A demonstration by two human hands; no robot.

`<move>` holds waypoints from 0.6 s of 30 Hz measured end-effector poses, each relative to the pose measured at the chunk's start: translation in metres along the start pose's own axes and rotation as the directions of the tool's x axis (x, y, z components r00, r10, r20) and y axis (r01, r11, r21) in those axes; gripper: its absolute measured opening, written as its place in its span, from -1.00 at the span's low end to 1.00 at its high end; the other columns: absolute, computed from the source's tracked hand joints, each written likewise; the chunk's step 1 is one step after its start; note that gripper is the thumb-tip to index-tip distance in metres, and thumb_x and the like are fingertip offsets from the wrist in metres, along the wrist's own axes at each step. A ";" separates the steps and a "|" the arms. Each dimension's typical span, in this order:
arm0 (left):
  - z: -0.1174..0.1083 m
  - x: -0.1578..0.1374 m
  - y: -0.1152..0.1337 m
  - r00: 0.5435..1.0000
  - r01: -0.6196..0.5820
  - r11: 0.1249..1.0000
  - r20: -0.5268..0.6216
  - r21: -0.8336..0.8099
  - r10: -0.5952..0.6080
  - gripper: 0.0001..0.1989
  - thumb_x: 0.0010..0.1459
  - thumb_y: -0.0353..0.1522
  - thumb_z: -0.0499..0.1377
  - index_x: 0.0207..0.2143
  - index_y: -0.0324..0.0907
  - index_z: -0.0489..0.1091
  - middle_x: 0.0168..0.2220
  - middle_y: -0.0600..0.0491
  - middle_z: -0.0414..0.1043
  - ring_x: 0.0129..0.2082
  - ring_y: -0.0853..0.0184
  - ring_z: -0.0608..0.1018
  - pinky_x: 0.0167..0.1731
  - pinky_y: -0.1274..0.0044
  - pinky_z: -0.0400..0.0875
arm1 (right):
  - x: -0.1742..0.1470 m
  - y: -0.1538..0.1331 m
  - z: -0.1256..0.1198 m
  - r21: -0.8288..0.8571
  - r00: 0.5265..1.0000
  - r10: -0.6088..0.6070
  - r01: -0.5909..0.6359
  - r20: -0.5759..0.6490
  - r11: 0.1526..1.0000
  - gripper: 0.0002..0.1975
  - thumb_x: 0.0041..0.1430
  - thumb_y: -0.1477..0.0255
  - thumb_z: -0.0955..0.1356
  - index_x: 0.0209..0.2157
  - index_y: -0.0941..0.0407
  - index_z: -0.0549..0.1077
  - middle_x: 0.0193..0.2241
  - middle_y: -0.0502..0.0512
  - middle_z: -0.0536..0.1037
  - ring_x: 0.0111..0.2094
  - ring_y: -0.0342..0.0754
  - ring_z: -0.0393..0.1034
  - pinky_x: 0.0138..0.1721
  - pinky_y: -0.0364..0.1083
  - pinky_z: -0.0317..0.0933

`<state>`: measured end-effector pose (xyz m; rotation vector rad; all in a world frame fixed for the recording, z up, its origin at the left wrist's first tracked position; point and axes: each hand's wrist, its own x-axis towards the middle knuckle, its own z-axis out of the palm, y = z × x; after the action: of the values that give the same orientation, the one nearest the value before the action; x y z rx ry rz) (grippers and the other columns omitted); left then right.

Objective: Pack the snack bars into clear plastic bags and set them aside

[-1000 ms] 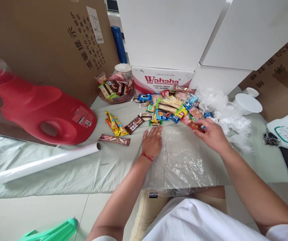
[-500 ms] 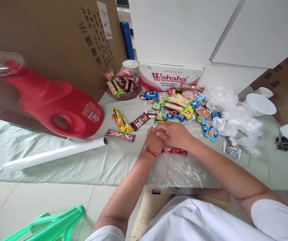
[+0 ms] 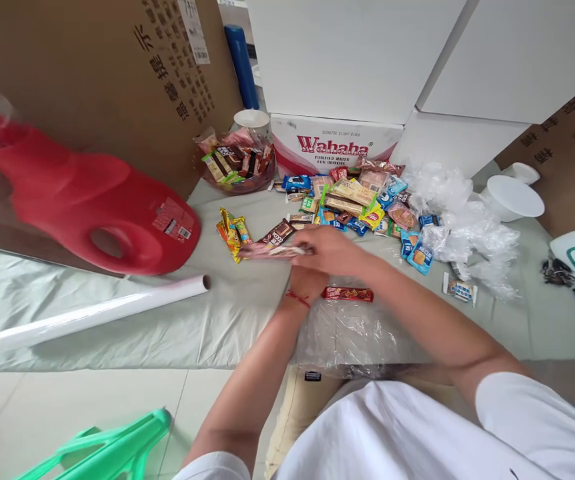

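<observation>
My right hand (image 3: 330, 250) is closed on one end of a long wafer bar in a pinkish-brown wrapper (image 3: 272, 251), which is blurred and points left over the table. Beneath it, partly covered, is my left hand (image 3: 305, 281) with a red string on the wrist; its fingers are hidden. A dark cocoa packet (image 3: 277, 232) lies just behind the bar, and yellow snack packets (image 3: 235, 233) rest by its far end. Close to my left hand, a red snack bar (image 3: 348, 293) lies on a clear plastic bag (image 3: 352, 333) at the table's front.
Behind my hands is a heap of wrapped snacks (image 3: 352, 197), with crumpled clear plastic (image 3: 482, 227) to its right. A bowl of snacks (image 3: 237, 187) stands at the back left. Leftward are a large red jug (image 3: 102, 200) and a white roll (image 3: 102, 313). A Wahaba-style printed carton (image 3: 337, 143) stands behind.
My right hand has taken up the wafer bar that lay left of my hands, and the bar is now off the table. My left hand is more covered. The view has shifted slightly.
</observation>
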<state>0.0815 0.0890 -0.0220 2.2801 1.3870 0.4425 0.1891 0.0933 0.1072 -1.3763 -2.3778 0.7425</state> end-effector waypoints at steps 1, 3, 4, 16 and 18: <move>-0.001 0.000 0.001 1.000 0.011 1.000 -0.026 -0.015 -0.011 -0.54 0.33 -0.44 0.05 0.23 -0.17 0.45 0.30 -0.14 0.44 0.39 0.03 0.35 0.42 0.13 0.09 | -0.020 0.017 -0.015 0.068 0.998 0.006 -0.001 -0.070 0.998 -0.75 0.21 0.32 0.45 -0.13 0.14 0.58 -0.22 0.11 0.59 -0.20 -0.03 0.43 -0.17 -0.11 0.22; -0.003 0.000 0.001 0.997 0.020 0.998 -0.073 -0.059 -0.024 -0.59 0.34 -0.44 0.02 0.14 -0.17 0.52 0.24 -0.12 0.51 0.33 0.08 0.43 0.41 0.15 0.12 | -0.060 0.049 -0.034 0.181 0.987 0.083 -0.057 -0.139 0.982 -0.73 0.18 0.25 0.46 -0.18 0.14 0.57 -0.31 0.04 0.54 -0.33 -0.11 0.35 -0.27 -0.15 0.16; -0.004 0.000 0.001 0.996 0.019 0.996 -0.089 -0.091 -0.027 -0.59 0.35 -0.45 0.00 0.11 -0.15 0.54 0.22 -0.09 0.53 0.30 0.13 0.46 0.41 0.16 0.12 | -0.078 0.063 -0.038 0.222 0.979 0.143 -0.109 -0.144 0.969 -0.71 0.16 0.22 0.47 -0.19 0.15 0.57 -0.34 0.01 0.51 -0.38 -0.13 0.31 -0.32 -0.16 0.13; -0.009 -0.001 0.000 0.995 0.037 0.994 -0.087 -0.099 -0.046 -0.56 0.41 -0.38 -0.03 0.21 -0.05 0.48 0.28 0.03 0.48 0.34 0.25 0.44 0.42 0.22 0.12 | -0.146 0.096 -0.003 0.096 0.914 0.397 -0.389 -0.086 0.916 -0.76 0.21 0.32 0.43 -0.13 0.13 0.59 -0.24 0.09 0.55 -0.33 -0.09 0.39 -0.28 -0.15 0.20; -0.008 -0.001 0.002 0.995 0.034 0.997 -0.091 -0.066 -0.040 -0.57 0.38 -0.39 0.01 0.18 -0.04 0.50 0.28 0.03 0.48 0.35 0.23 0.42 0.43 0.20 0.10 | -0.152 0.108 -0.015 -0.109 0.870 0.481 -0.492 -0.110 0.864 -0.76 0.24 0.35 0.41 -0.10 0.12 0.60 -0.21 0.13 0.56 -0.27 -0.03 0.43 -0.25 -0.13 0.20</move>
<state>0.0786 0.0885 -0.0139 2.2039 1.4355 0.5795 0.3494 0.0104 0.0587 -2.0659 -2.0604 0.6340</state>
